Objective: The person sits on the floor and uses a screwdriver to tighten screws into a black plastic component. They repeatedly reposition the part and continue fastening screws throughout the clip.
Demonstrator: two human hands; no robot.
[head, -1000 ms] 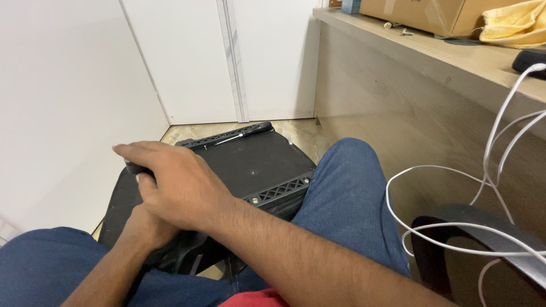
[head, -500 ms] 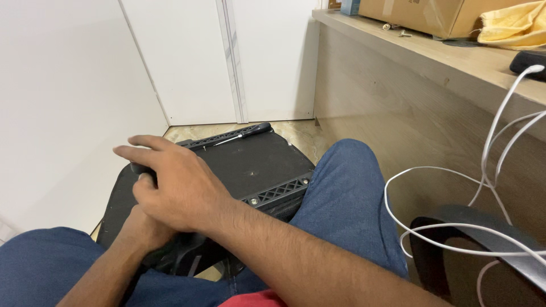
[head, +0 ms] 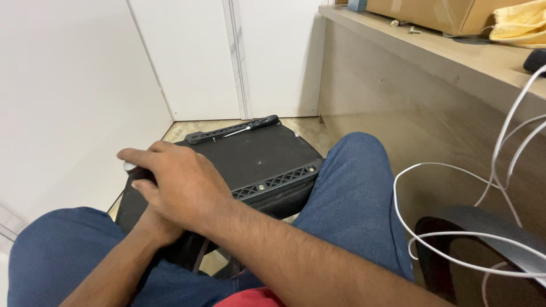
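Honestly, what worries me most is the black panel (head: 250,159) slipping: it rests tilted across the lap, between the two knees in blue trousers, with the floor below it. I judge that a firm twist or push at its near left corner could tip it off toward the white wall (head: 62,108). A second risk is the black screwdriver (head: 242,129), which lies loose along the far ribbed rail of the panel, touching it; any jolt of the panel could roll it off the far edge onto the tiled floor (head: 301,128).

My right hand (head: 179,185) lies over the near left corner of the panel, fingers (head: 139,154) curled down and closed around a small dark knob-like piece (head: 132,169) with a pale end. Only its tip shows past the knuckles at the panel's left edge, so I cannot tell its exact shape. My left hand (head: 152,226) sits under the right, at the panel's near edge; its fingers are hidden, and I cannot tell whether they grip or merely prop the panel.

To the right of the panel, past the right knee, white cables (head: 455,170) hang from the wooden desk (head: 409,85) and loop over a dark chair arm (head: 483,227), well apart from both hands.
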